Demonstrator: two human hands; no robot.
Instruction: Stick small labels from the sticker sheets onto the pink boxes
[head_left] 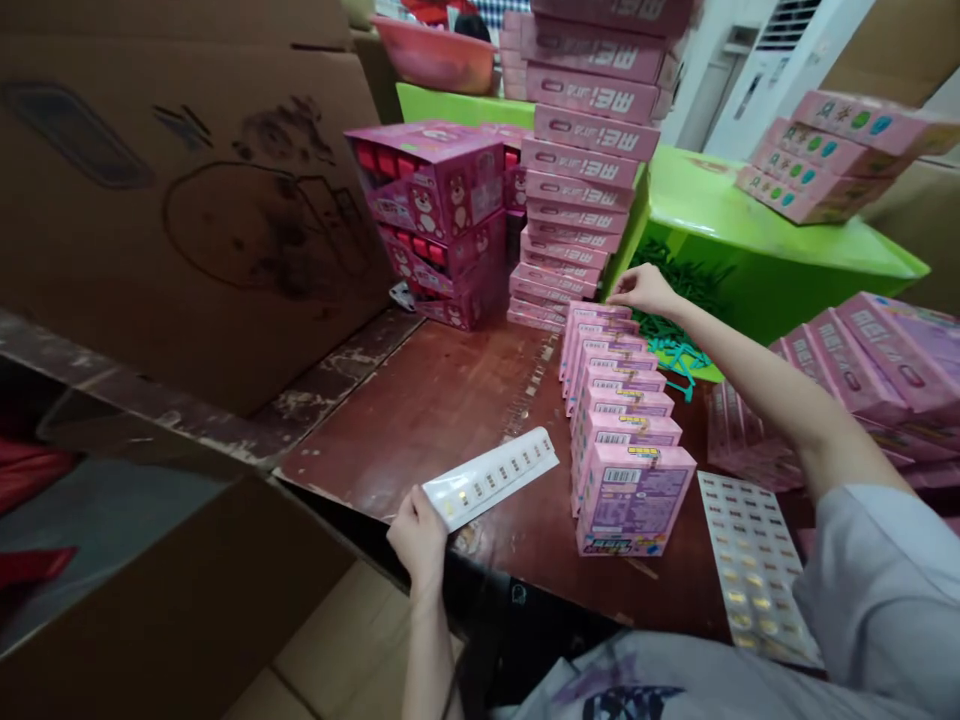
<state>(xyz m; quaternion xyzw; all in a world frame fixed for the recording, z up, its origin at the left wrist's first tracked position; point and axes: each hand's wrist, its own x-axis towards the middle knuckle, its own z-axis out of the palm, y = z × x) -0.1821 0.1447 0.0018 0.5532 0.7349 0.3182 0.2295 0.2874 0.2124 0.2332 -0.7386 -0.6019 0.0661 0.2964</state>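
Note:
My left hand grips the near end of a white sticker strip with a row of small stickers, some of them gold. The strip is held over the table's front edge. Pink boxes stand upright in a row, one behind another, barcodes on their top faces. At the far end of that row, my right hand has its fingers pinched together at the top of the last box. Whatever is between those fingertips is too small to make out. A larger sticker sheet lies right of the row, beside my right sleeve.
A tall stack of pink boxes rises behind the row. Magenta display cartons are piled left of it. Green plastic pieces lie by a bright green box. More pink boxes crowd the right; a big cardboard box stands left.

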